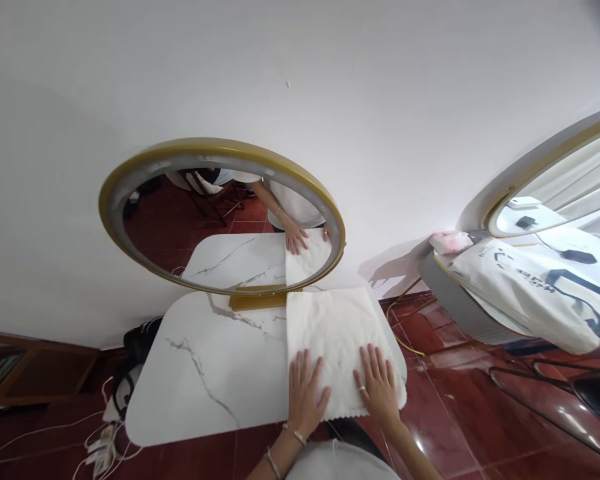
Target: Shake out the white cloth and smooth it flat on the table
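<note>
A white cloth with a scalloped edge lies spread over the right side of a marble-patterned table. My left hand rests flat near the cloth's left edge, fingers stretched forward. On the near right part of the cloth, my right hand lies flat too, its fingers slightly apart and a ring on one of them. Neither hand grips anything. The cloth reaches back to the foot of the mirror and hangs slightly past the front edge of the table.
A round gold-framed mirror stands at the table's back against the wall. To the right, a second table holds a printed white bag and a tissue pack. Cables and a power strip lie on the floor at left.
</note>
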Tool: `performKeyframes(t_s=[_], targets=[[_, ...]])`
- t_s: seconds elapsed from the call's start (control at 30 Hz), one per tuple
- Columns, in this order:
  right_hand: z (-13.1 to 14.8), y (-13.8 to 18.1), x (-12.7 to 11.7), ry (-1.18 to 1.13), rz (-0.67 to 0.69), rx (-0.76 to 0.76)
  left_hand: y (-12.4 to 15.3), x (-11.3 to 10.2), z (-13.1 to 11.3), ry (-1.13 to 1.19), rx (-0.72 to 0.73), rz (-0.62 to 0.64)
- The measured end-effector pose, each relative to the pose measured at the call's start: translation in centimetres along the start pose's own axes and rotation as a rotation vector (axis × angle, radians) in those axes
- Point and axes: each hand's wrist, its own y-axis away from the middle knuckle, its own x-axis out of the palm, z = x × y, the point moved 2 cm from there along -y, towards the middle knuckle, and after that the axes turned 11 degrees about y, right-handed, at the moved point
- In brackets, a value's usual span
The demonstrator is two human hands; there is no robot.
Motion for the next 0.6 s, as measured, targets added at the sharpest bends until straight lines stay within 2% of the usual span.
performKeyframes(t_s=[0.1,0.2,0.27,0.33,0.43,0.6], targets=[[0.3,-0.6,0.0,-0.014,-0.021,-0.001,-3.4,0.7,1.4,0.040,-0.012,-0.050],[0.9,-1.4,-0.5,-0.026,-0.011,-0.039,-9.1,1.5,3.0,0.055,0.010,-0.052],[1.9,-1.7,-1.0,-0.047,0.030,-0.164,-12.5,1.9,4.3,0.061,-0.002,-0.044],[3.1,-1.9,-1.6,-0.074,0.082,-0.317,-14.6,2.1,5.5,0.074,-0.006,-0.027],[4.7,-1.8,-2.5,-0.093,0.125,-0.420,-15.1,1.8,7.1,0.079,0.008,0.003],[7.6,-1.6,-3.4,-0.138,0.179,-0.502,-12.6,-0.6,10.2,0.047,-0.056,-0.031]])
